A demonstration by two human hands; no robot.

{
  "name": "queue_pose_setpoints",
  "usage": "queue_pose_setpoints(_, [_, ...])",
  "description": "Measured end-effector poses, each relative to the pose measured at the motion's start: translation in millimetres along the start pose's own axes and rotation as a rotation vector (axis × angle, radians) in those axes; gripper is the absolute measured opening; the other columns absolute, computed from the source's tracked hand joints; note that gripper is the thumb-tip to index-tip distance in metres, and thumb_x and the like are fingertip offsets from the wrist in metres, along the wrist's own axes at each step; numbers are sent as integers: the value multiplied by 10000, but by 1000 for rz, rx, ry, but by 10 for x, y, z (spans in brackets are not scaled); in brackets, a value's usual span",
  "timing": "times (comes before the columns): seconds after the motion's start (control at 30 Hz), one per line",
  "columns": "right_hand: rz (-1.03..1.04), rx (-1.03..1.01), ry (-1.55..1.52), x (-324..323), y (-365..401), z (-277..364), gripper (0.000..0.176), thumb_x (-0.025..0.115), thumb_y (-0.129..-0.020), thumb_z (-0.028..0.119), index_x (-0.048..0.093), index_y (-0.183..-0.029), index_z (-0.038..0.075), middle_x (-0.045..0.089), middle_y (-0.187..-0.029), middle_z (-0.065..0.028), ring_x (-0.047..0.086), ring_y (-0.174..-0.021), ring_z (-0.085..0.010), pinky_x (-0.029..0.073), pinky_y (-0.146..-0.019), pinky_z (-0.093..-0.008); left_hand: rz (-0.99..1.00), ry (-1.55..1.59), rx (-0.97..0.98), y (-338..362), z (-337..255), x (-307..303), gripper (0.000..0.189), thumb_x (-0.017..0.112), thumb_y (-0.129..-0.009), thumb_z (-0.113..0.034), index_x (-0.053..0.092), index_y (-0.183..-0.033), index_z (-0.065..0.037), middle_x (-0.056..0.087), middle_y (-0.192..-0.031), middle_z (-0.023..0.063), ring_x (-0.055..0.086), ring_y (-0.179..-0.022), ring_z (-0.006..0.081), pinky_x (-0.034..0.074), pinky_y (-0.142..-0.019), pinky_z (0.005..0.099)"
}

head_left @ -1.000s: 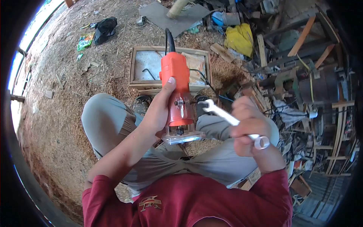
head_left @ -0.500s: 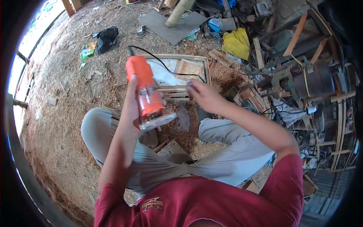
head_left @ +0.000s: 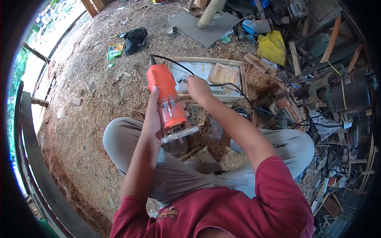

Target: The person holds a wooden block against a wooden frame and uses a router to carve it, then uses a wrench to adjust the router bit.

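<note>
My left hand (head_left: 152, 113) is wrapped round an orange trim router (head_left: 162, 79), whose clear base plate (head_left: 180, 135) points down towards my lap. Fingertips show along its far side. To the right of the router's body, my right hand (head_left: 199, 89) is closed, pinching a small metal piece with a ring-like end (head_left: 183, 81); its full shape is hidden. From the top of the router runs a black cord (head_left: 234, 85), which passes at my right hand and on to the right. Beneath it lies a shallow wooden frame (head_left: 243, 75) with a pale panel.
A small wooden frame (head_left: 213, 77) lies on the panel. Wood shavings cover the ground (head_left: 79, 131). A black plastic bag (head_left: 135, 40) and a grey sheet (head_left: 190, 29) lie farther off. At the right are a yellow cloth (head_left: 272, 47), a rusty machine (head_left: 349, 89) and scrap wood.
My right hand has moved from beside the router's lower body up towards its upper part, with the small metal piece. The left hand still holds the router; the whole view has shifted.
</note>
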State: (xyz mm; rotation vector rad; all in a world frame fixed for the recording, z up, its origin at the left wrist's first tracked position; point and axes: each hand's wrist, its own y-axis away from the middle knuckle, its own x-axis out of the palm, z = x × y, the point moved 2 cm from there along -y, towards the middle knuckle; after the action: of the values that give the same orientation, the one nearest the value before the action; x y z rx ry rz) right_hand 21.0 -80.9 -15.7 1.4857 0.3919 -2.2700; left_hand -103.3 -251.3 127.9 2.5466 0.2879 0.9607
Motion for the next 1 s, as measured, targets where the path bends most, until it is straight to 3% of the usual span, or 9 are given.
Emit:
queue_pose_setpoints(0.23, [94,7,-8,-256,-4,-99,215,612,-895,135,652,-1025,-32,720,-995,-243,718,-922,-396,569,-786,-507,58,25,-35,-3,29,66,645,488,-1002,-625,551,-1208,-17,697,-941,163,727,-780,275,621,-724,411])
queue_pose_setpoints(0.33, [89,-201,-117,-653,74,-324,214,626,-904,145,635,-1022,-34,708,-953,-243,705,-868,-378,547,-762,-475,86,72,-33,15,67,85,647,487,-1002,-628,547,-1218,-21,690,-951,153,723,-799,263,618,-738,411])
queue_pose_setpoints(0.43, [123,-231,-266,-1325,265,-416,231,654,-926,174,629,-1072,-4,702,-901,-155,675,-786,-273,515,-700,-394,114,87,-40,-2,110,111,655,486,-1000,-633,536,-1241,-26,682,-966,148,717,-820,255,615,-752,409])
queue_pose_setpoints(0.53, [306,103,-732,-2105,616,-78,218,618,-997,166,596,-1139,2,622,-849,-36,571,-717,-114,462,-621,-272,90,70,-52,-11,131,203,645,454,-1014,-611,514,-1264,-20,669,-974,149,718,-791,289,624,-730,438])
queue_pose_setpoints(0.7, [356,65,-1053,-2892,1117,439,225,586,-1000,73,574,-1222,33,629,-872,-23,522,-644,-44,404,-562,-199,170,38,-94,44,178,418,645,433,-1021,-609,506,-1292,-28,663,-1012,131,711,-853,279,619,-753,433])
queue_pose_setpoints(0.83, [335,-20,-1326,-2879,1224,512,185,591,-999,57,568,-1180,31,656,-863,-53,501,-585,-37,392,-529,-188,253,25,-120,57,277,542,660,415,-1026,-627,503,-1305,-36,658,-1023,101,699,-906,227,600,-805,399])
queue_pose_setpoints(0.9, [286,-42,-1179,-2837,1206,541,141,605,-1004,70,549,-1128,35,679,-871,-65,488,-558,-35,382,-505,-185,273,7,-155,68,324,623,662,404,-1028,-631,502,-1307,-39,659,-1022,94,698,-898,218,599,-805,397])
queue_pose_setpoints(0.93, [262,-54,-1105,-2818,1187,552,127,612,-1006,77,540,-1102,36,691,-874,-71,481,-544,-34,378,-493,-183,310,17,-152,34,370,625,682,400,-1024,-622,505,-1301,-8,664,-1039,133,709,-894,278,616,-798,451])
queue_pose_setpoints(1.0, [274,-54,-1092,-2768,1170,571,121,623,-1011,97,528,-1065,44,710,-865,-73,463,-515,-34,368,-471,-184,322,-19,-126,30,393,694,689,402,-1022,-630,509,-1297,-8,668,-1029,133,713,-882,276,618,-791,443])
